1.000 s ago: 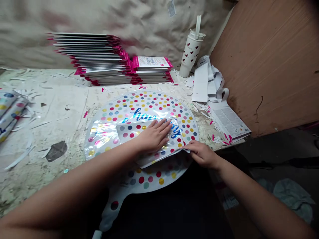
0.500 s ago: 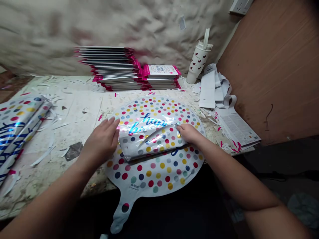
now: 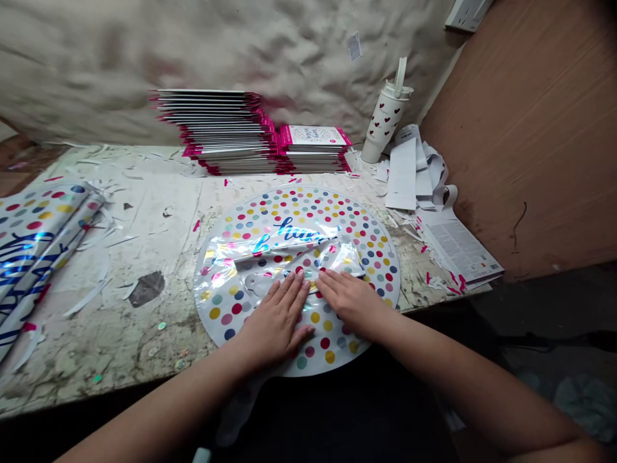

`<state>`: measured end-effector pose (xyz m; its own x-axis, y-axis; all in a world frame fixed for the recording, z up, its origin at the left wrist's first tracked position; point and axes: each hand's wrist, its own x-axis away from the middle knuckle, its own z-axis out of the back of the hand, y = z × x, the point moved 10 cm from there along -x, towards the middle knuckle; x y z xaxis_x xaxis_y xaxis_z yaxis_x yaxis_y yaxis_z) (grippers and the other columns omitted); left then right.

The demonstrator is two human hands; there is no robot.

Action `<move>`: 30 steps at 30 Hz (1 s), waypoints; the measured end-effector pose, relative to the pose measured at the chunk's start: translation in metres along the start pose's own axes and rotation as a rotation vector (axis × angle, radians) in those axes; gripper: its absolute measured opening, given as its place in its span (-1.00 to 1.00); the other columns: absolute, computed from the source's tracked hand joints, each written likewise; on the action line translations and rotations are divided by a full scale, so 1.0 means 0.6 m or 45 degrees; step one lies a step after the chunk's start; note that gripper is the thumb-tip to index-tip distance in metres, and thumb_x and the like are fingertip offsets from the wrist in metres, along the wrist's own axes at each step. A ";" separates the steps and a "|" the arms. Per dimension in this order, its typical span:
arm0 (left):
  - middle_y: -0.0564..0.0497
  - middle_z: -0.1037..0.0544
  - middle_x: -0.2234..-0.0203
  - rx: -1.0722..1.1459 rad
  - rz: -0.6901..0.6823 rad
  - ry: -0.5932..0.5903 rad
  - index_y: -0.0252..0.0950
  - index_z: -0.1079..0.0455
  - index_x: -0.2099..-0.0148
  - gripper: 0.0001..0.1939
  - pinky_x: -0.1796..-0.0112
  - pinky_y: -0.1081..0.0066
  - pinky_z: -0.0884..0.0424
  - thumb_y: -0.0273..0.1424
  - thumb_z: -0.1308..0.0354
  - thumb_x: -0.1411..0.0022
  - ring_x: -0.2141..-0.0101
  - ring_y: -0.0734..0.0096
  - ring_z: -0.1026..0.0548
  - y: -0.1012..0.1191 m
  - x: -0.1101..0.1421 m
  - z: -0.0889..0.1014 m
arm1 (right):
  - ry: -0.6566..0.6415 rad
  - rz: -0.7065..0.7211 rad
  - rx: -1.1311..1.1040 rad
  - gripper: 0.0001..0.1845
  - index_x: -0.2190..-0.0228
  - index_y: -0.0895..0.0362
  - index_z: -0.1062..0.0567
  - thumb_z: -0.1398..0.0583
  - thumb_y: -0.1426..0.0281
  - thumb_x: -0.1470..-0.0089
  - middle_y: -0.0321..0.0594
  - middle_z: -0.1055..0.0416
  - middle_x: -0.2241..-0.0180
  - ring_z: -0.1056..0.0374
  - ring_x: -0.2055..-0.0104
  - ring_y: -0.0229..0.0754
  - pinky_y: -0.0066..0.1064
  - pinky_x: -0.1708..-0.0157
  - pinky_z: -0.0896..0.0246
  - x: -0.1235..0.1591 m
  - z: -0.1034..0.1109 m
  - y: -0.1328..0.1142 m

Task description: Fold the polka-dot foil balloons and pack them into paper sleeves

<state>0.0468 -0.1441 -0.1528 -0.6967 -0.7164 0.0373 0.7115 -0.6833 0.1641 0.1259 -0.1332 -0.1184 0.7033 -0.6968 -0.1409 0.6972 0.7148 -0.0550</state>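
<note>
A flat, round foil balloon (image 3: pixel 332 206) with coloured dots and blue lettering lies in front of me, its tail hanging past the table's front edge. On its middle rests a folded foil balloon (image 3: pixel 337 254) in the same dotted pattern. My left hand (image 3: pixel 282 312) lies flat with fingers stretched over the folded one's lower edge. Beside it, my right hand (image 3: pixel 354 299) presses down in the same way, its fingers nearly touching the left fingertips. Both palms cover part of the dots and lettering below.
More dotted foil balloons (image 3: pixel 38 244) lie at the left. A tall stack of pink-edged card packs (image 3: pixel 222 132) and a lower stack (image 3: pixel 315 148) stand at the back. Behind right are a white tumbler (image 3: pixel 385 122), paper strips (image 3: pixel 405 170) and a printed card (image 3: pixel 460 247). Scraps litter the table.
Both hands have come from the folded balloon's two ends to its front edge and now lie flat side by side. The folded balloon looks flatter and its small tail end shows on top.
</note>
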 end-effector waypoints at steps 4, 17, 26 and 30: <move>-0.22 0.04 -0.24 -0.007 0.033 -0.055 -0.42 0.06 -0.29 -0.29 -0.16 0.09 0.04 -0.04 0.24 -0.27 -0.23 0.09 0.08 0.003 -0.006 0.003 | 0.009 -0.195 0.128 -0.58 0.04 0.38 -0.38 0.03 0.65 -0.07 0.20 -0.36 0.03 -0.30 -0.03 0.09 -0.06 0.05 -0.26 0.021 -0.004 0.056; -0.13 -0.08 -0.23 0.087 -0.033 -0.102 -0.09 -0.03 -0.26 -0.47 -0.10 0.09 -0.12 -0.36 0.04 -0.26 -0.20 0.03 -0.04 -0.013 -0.025 0.012 | 0.588 -0.545 -0.346 -0.03 -0.24 0.12 0.34 -0.17 0.36 -0.02 0.04 0.25 -0.28 0.30 -0.29 0.11 0.10 -0.14 0.04 0.123 0.043 0.061; -0.09 -0.03 -0.25 0.029 -0.247 -0.090 -0.12 -0.07 -0.25 -0.42 -0.13 0.04 -0.03 -0.52 0.03 -0.19 -0.23 0.06 0.05 0.007 0.006 0.007 | 0.128 0.336 -0.316 -0.62 0.03 0.07 -0.38 -0.02 0.54 -0.15 -0.16 -0.40 0.02 -0.25 -0.08 -0.15 -0.14 -0.09 -0.10 0.065 0.007 -0.023; -0.11 -0.41 -0.02 0.242 -0.240 0.089 -0.20 -0.29 -0.11 -0.60 -0.06 0.17 -0.22 -0.48 0.12 -0.26 -0.05 0.19 -0.33 -0.002 0.020 0.031 | 0.072 -0.018 -0.704 -0.71 0.17 0.06 -0.48 -0.10 0.48 -0.06 -0.21 -0.49 0.14 -0.39 0.07 -0.17 -0.28 0.06 -0.24 0.052 0.004 0.030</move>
<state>0.0357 -0.1495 -0.1342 -0.8022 -0.5918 -0.0785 0.5354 -0.7714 0.3440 0.1603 -0.1422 -0.1213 0.6753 -0.7131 -0.1885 0.5189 0.6409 -0.5657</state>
